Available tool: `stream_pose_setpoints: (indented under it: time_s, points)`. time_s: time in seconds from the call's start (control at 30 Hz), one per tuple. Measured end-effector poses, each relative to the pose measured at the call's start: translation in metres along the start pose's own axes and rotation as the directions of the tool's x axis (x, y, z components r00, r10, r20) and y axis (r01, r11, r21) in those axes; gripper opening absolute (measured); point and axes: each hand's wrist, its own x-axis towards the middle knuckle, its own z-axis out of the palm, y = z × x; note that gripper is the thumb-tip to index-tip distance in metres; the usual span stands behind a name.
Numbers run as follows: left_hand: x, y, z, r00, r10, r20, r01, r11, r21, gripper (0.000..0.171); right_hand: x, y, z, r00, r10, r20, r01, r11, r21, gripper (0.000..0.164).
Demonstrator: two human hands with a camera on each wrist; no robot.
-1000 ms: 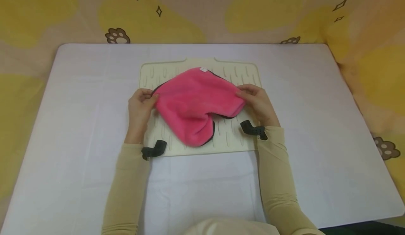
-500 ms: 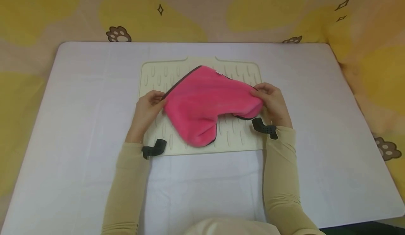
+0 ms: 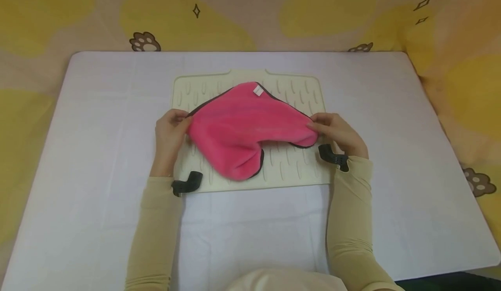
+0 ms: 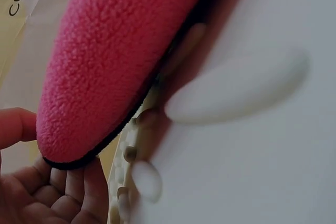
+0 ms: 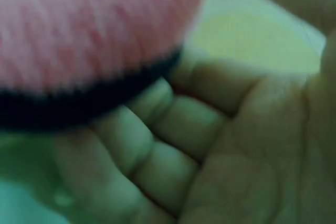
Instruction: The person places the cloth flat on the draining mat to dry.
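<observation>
While both hands hold it spread between them, the pink cloth (image 3: pixel 235 130) lies over the pale mat (image 3: pixel 282 173), hiding much of its middle. The left hand (image 3: pixel 168 136) has its grip on the cloth's left corner, pinching it with the thumb on the near face; the left wrist view shows the other fingers curled beside the dark edging. The right hand (image 3: pixel 340 132) has its grip on the right end, thumb likewise in front. Between the hands, the far edge rises to a peak with a white tag (image 3: pixel 258 91), and a rounded flap hangs toward the person, left of a deep notch. Whether that flap touches the mat, I cannot tell.

The ridged mat sits on the white worktop (image 3: pixel 98 152). Black mounts (image 3: pixel 188 184) stick out inward at both wrists, by the tan sleeves (image 3: pixel 348 221). Behind stands a yellow-patched backdrop (image 3: pixel 266 12) with paw prints.
</observation>
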Motion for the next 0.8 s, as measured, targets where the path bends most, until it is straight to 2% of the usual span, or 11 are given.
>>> stream_pose_setpoints:
  time_s: [0.17, 0.23, 0.33, 0.43, 0.53, 0.6, 0.73, 0.8]
  points:
    - [0.000, 0.001, -0.003, 1.000, -0.023, -0.001, 0.023, 1.000, -0.018, 0.018, -0.005, 0.003, -0.003, 0.997, -0.027, 0.070, 0.023, 0.998, 0.062, 0.018]
    - [0.001, 0.001, -0.005, 0.999, -0.042, 0.018, 0.043, 0.999, -0.032, 0.018, -0.005, 0.004, -0.004, 0.995, -0.040, 0.096, 0.031, 0.995, 0.093, 0.017]
    - [0.001, 0.002, -0.012, 0.993, -0.075, 0.096, 0.077, 0.997, -0.016, 0.020, -0.005, 0.007, -0.005, 0.991, -0.047, 0.126, 0.028, 0.989, 0.146, 0.018]
    - [0.001, 0.001, -0.017, 0.972, -0.099, 0.214, 0.092, 0.995, 0.043, 0.028, -0.004, 0.008, -0.005, 0.993, -0.051, 0.105, 0.033, 0.985, 0.169, 0.019]
    - [0.001, 0.000, -0.019, 0.937, -0.094, 0.337, 0.047, 0.988, 0.145, 0.032, 0.000, 0.009, -0.003, 0.999, -0.048, -0.004, 0.048, 0.984, 0.173, 0.015]
    - [0.002, -0.001, -0.019, 0.901, -0.086, 0.425, -0.002, 0.979, 0.202, 0.027, 0.004, 0.007, 0.001, 0.993, -0.033, -0.113, 0.055, 0.979, 0.197, 0.011]
    - [0.001, 0.000, -0.021, 0.816, -0.086, 0.572, -0.081, 0.962, 0.260, 0.016, 0.012, 0.001, 0.013, 0.952, 0.000, -0.306, 0.099, 0.946, 0.308, 0.010]
    - [0.000, 0.000, -0.023, 0.782, -0.101, 0.615, -0.092, 0.957, 0.274, 0.014, 0.016, -0.002, 0.019, 0.926, 0.007, -0.377, 0.124, 0.939, 0.321, 0.009]
